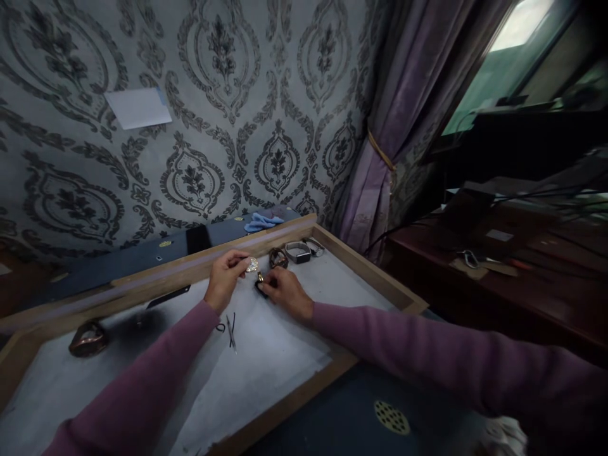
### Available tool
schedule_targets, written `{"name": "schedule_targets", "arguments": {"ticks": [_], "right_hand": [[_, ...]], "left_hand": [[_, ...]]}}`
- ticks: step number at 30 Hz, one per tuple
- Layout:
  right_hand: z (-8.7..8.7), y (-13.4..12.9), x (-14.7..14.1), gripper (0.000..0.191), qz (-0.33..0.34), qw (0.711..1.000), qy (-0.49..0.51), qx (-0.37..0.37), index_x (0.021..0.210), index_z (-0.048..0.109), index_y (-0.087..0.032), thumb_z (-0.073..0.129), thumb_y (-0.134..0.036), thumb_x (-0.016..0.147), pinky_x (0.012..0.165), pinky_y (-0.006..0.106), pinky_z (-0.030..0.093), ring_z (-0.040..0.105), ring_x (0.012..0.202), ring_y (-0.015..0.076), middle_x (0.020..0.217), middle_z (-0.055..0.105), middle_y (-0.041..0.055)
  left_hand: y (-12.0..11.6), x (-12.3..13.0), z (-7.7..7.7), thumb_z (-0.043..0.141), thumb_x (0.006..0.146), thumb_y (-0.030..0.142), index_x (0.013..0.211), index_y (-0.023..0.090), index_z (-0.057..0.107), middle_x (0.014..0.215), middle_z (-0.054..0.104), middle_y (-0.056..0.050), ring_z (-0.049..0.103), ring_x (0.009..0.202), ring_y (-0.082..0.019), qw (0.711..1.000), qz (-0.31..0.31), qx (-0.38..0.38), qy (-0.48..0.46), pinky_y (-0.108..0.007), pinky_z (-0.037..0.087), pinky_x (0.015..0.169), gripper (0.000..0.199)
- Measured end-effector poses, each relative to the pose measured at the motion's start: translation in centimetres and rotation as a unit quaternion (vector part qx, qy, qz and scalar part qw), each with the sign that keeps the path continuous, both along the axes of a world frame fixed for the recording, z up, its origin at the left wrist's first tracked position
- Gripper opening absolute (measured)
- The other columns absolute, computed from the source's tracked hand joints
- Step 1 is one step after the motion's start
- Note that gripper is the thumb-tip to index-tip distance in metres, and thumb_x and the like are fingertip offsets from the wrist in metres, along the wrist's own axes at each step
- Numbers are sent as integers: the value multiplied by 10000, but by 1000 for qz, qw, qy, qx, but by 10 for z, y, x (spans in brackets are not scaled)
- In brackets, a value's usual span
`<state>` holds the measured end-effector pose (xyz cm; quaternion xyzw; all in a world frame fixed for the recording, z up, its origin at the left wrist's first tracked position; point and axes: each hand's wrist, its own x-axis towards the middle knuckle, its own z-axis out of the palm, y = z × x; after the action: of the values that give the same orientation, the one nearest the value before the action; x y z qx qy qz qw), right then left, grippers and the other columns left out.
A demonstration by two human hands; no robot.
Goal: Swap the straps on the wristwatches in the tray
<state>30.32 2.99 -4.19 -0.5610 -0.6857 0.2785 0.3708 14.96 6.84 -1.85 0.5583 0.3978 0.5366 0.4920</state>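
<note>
My left hand (227, 277) is closed, its thumb and fingers pinching a round gold-and-white piece (252, 265) that looks like a watch face. Just to its right, my right hand (286, 291) pinches a small black piece with a gold end (260, 278), possibly a watch strap. The two pieces are close together; whether they touch I cannot tell. Behind my right hand lie a brown, rounded bangle-like item (278, 257), a grey-banded smartwatch (298, 253) and another thin-banded watch (314, 246). Below my left hand, a slim pointed tool (232, 333) rests on the white surface.
A wooden rim (375, 263) borders the white board (266, 361). On its left side lie a second brown bangle-like item (88, 339) and a black strip (168, 296). A blue cloth (262, 221) sits beyond the rim. Cables and a clip (470, 258) lie on the right-hand desk (427, 253).
</note>
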Motion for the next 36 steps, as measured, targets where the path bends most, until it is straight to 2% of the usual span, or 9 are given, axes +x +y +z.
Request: {"name": "schedule_targets", "arguments": {"ticks": [6,10,15,20,25,31,36], "right_hand": [[3,-2,1,126,50,996,-42,65,670,587,-149,677,-69,709,643,230,395,488,711,129,775,495,-1],[3,-1,3,157,87,988,-74,107,727,629,-151,591,0,742,765,279,444,525,837,165,894,528,38],[1,1,7,246,102,978,-103,148,852,659,-161,515,22,773,862,332,467,541,943,199,994,544,69],[-2,4,12,246,95,973,-116,175,869,658,-143,549,42,748,903,359,457,529,1011,215,1040,534,90],[-3,5,15,180,100,970,-125,181,895,668,-114,603,-8,764,933,393,445,517,1073,244,1089,525,127],[-2,4,13,139,127,964,-140,187,905,684,-152,627,-72,806,925,409,434,513,1066,240,1101,540,107],[0,4,11,165,142,958,-159,190,907,674,-150,601,-35,814,905,391,424,511,1012,232,1046,575,99]], "left_hand": [[-5,0,17,749,628,318,772,150,676,629,620,13,476,534,-84,1000,-9,10,-11,-196,370,498,234],[-5,-1,19,746,638,308,788,148,680,636,621,8,475,540,-84,1000,-16,12,-8,-193,377,503,229],[-5,0,12,738,636,310,787,149,671,644,621,8,490,544,-89,1000,-29,10,3,-198,389,507,231],[-7,-1,2,747,627,309,793,150,650,607,601,24,534,550,-103,998,-58,0,23,-213,439,538,249],[-12,-13,-10,741,637,338,800,159,610,659,632,6,587,597,-129,994,-96,-4,50,-266,507,619,275],[-20,-28,-12,692,676,304,789,174,567,749,657,-23,621,706,-157,985,-110,32,130,-282,491,708,212],[-26,-28,-2,635,707,187,784,198,597,665,580,29,536,649,-140,956,-78,95,267,-229,378,600,86]]}}
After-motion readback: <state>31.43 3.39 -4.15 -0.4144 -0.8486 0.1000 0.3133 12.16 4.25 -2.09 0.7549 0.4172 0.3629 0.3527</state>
